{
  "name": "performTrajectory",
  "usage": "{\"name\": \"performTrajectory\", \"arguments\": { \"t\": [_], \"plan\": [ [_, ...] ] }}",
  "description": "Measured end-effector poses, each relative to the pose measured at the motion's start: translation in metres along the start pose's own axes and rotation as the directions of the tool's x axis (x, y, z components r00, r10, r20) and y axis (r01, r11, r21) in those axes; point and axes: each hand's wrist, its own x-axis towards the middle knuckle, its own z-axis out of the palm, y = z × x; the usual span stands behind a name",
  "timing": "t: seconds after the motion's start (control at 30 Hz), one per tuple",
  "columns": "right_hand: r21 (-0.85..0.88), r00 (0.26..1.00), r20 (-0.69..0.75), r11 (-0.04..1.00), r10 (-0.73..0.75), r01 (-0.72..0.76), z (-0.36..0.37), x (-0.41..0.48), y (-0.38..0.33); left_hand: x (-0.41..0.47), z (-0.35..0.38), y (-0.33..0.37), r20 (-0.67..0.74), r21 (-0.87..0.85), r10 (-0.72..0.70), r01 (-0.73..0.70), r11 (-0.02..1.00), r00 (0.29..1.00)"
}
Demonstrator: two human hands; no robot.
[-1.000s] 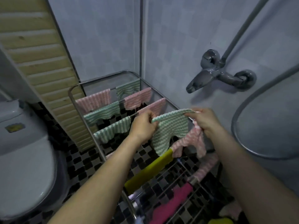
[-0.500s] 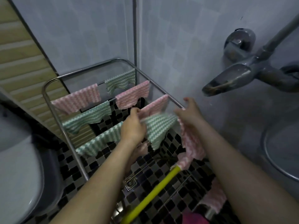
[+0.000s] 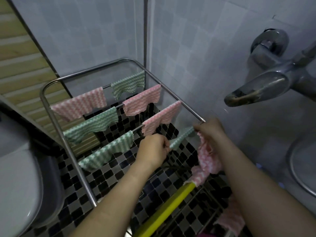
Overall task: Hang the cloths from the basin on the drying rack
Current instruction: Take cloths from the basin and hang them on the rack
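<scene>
Six cloths (image 3: 92, 125) hang over the bars of the rack (image 3: 95, 68), three pink and three green (all zigzag-striped), spread from ten o'clock in toward the centre. None of them touches its neighbour. A seventh, the green cloth (image 3: 181, 138), is stretched between both hands just right of centre, near the rack's right rail. The left hand (image 3: 153, 151) has its grip pinched on the lower end of it, fingers curled. The right hand (image 3: 210, 130) pinches the upper end, just beside the tip of that rail.

A pink cloth (image 3: 208, 156) dangles bunched from under the right hand. Its lower end lies against a yellow handle (image 3: 164, 211) that slants down to six o'clock; which fingers carry it I cannot tell. More pink fabric (image 3: 229, 218) lies low at five o'clock among thin wire bars.

Under the rack is a black-and-grey tiled floor (image 3: 119, 177). A tap (image 3: 256, 89) juts out at two o'clock, and a toilet (image 3: 17, 168) sits at eight o'clock.
</scene>
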Motion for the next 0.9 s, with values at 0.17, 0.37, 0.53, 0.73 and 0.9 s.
{"name": "performTrajectory", "arguments": {
  "t": [0.17,0.37,0.53,0.73,0.9],
  "plan": [
    [0.081,0.999,-0.046,0.996,0.028,-0.024,0.000,0.006,0.007,-0.001,0.001,0.002,-0.023,0.036,0.083,-0.082,0.996,0.996],
    [0.128,0.993,-0.115,0.992,0.025,-0.010,0.003,0.004,0.012,0.000,0.008,0.004,-0.040,0.072,0.133,-0.130,0.989,0.990],
    [0.140,0.992,-0.123,0.990,0.010,0.008,0.002,0.005,0.013,0.001,0.013,0.006,-0.053,0.080,0.138,-0.133,0.988,0.989],
    [0.094,0.995,-0.061,0.992,-0.079,0.084,-0.010,-0.015,0.007,-0.001,0.016,0.007,-0.065,0.090,0.159,-0.153,0.984,0.985],
    [0.038,0.981,-0.027,0.980,-0.195,0.196,-0.036,-0.047,-0.013,-0.013,0.009,0.013,-0.198,0.034,0.164,-0.161,0.986,0.966]
  ]
}}
